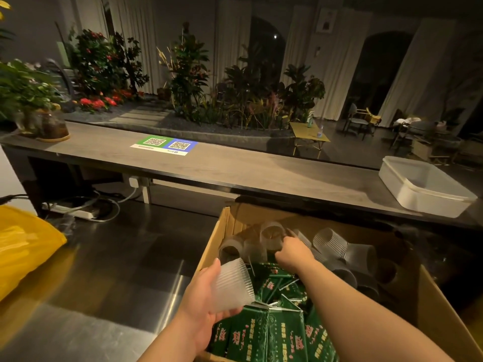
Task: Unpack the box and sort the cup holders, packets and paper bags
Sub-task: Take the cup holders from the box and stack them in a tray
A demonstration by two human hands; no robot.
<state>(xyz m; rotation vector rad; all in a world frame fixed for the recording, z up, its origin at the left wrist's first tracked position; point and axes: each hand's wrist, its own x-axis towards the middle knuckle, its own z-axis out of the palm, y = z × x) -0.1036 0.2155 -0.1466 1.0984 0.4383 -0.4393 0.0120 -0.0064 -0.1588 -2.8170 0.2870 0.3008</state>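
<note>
An open cardboard box [212,239] stands on the steel counter at lower right. Inside lie several ribbed translucent cup holders [330,241] along the far side and green printed packets [274,333] at the near side. My left hand [206,304] holds a stack of ribbed cup holders [235,283] over the box's left edge, thumb on top and fingers underneath. My right hand [292,253] reaches deep into the box, its fingers curled on another cup holder [271,235]. No paper bags are visible inside.
A yellow bag [23,246] lies at the left on the steel counter [125,270]. A white plastic tub [423,186] sits on the raised wooden ledge [235,168] at right. QR code stickers [164,146], power strip cables and indoor plants lie beyond.
</note>
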